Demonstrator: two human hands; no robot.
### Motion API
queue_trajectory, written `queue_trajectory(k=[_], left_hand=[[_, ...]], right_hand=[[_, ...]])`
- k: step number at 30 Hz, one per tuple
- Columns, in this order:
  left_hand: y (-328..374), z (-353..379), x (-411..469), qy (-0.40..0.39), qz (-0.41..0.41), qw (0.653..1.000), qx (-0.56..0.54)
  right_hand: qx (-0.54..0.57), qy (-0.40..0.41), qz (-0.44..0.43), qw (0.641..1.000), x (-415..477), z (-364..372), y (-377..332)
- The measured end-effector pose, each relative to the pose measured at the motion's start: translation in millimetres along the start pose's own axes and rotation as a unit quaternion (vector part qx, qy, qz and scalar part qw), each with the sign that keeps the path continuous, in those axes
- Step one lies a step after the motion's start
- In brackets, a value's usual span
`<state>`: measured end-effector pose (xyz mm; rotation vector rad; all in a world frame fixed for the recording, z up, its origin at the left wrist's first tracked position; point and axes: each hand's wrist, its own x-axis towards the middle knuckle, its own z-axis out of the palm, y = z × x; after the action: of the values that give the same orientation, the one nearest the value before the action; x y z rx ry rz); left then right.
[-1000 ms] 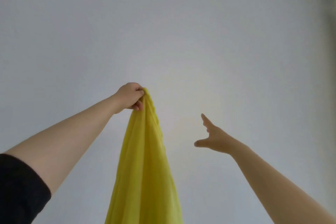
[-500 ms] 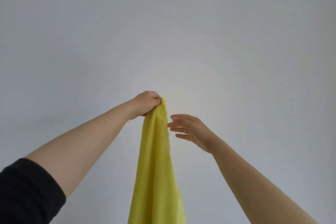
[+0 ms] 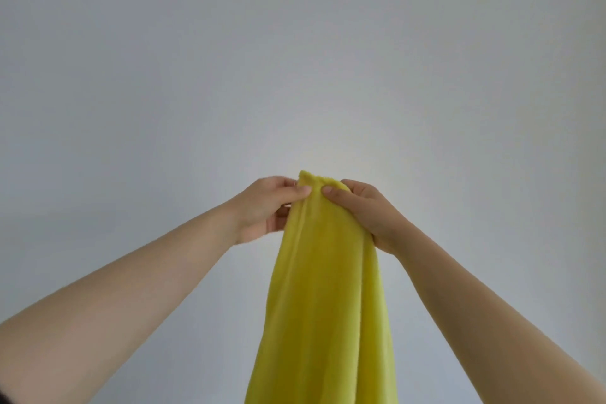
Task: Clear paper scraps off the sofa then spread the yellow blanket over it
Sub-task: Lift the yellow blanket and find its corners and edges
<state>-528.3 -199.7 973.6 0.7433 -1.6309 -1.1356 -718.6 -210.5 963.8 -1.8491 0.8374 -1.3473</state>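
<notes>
Head cam: both bare forearms are raised up and forward against a plain pale grey wall.

Soft yellow fabric blanket is held up in the air by its top, centre frame. The top is bunched into a narrow peak. The rest hangs straight down in long vertical folds, widening as it goes, and runs out of the bottom edge of frame. Its lower end is not visible.

Left hand is grasping the blanket's top on the left side. The thumb is pressed on the near face of the cloth. The fingers are curled in at the cloth's left edge, partly hidden behind it.

Right hand is grasping the top on the right side. Its thumb is also on the near face. Its fingers are wrapped round the back of the fabric, out of sight.

Hands are roughly level and close together, thumb tips just beside each other with a small strip of cloth between. A short tip of fabric sticks up above the left thumb. The hanging part sits between the two forearms, nearer the right one, and overlaps the right wrist.
</notes>
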Motion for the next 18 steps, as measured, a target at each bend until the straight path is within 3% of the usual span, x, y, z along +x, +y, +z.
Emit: queue_trajectory(k=[2,5,12,18], left_hand=[[-29.1,3.4,-20.0,-0.017,-0.027,0.999,-0.040],[-71.6,8.5,-44.1,0.003,-0.050,0.999,-0.004],[-98.1,12.4,-60.3,0.056,-0.017,0.998,-0.034],[-98.3,18.4,-69.1,0.077,0.055,0.995,-0.003]], right_hand=[[-0.029,-0.009,0.011,0.999,-7.0,-5.0,1.1],[-0.055,-0.026,0.030,0.998,-18.7,-5.6,7.0],[-0.092,-0.118,0.122,0.981,-35.6,-8.1,11.4],[-0.067,-0.037,0.017,0.997,-33.7,-2.4,12.2]])
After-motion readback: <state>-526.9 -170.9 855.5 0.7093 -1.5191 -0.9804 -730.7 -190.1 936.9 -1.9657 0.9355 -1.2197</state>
